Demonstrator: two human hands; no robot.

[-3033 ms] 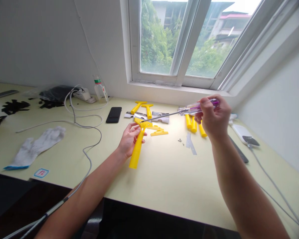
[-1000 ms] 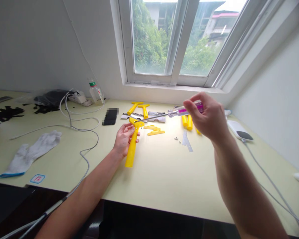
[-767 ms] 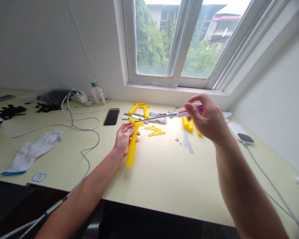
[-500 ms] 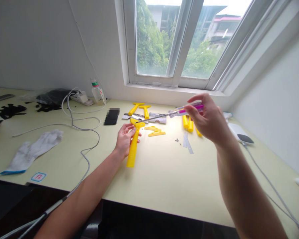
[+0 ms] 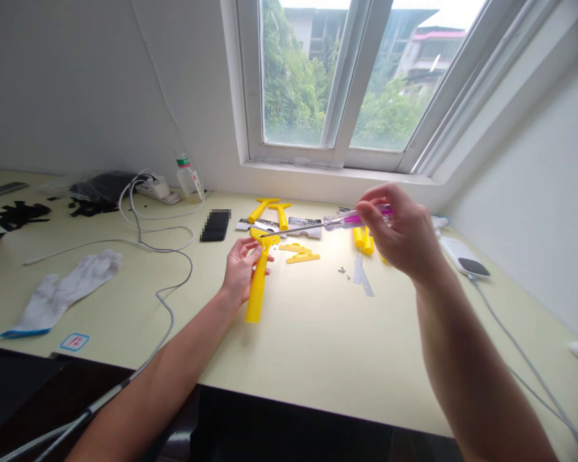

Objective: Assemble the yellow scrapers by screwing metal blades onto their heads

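Observation:
My left hand (image 5: 242,269) is closed around a yellow scraper (image 5: 257,282), its head up and its ribbed handle pointing toward me. In my right hand (image 5: 394,221) is a screwdriver (image 5: 343,221) with a clear and purple handle, gripped at the handle end. The screwdriver's tip meets the scraper's head; a screw under it is too small to make out. Beyond lie loose yellow blade covers (image 5: 302,258), a few small screws (image 5: 341,270) and thin metal blades (image 5: 363,277). More yellow scrapers (image 5: 282,217) rest farther back, and yellow handles (image 5: 363,240) show partly behind my right hand.
Printed cards (image 5: 304,227) lie under the rear scrapers. A black phone (image 5: 216,225) is left of them. A grey cable (image 5: 173,301) winds across the table near a white glove (image 5: 70,292). A plastic bottle (image 5: 189,178) stands by the wall; a white device (image 5: 465,258) sits at right.
My right hand has turned slightly on the screwdriver's handle and shifted a little, its fingers now more bent over the end. The left hand and scraper have barely moved.

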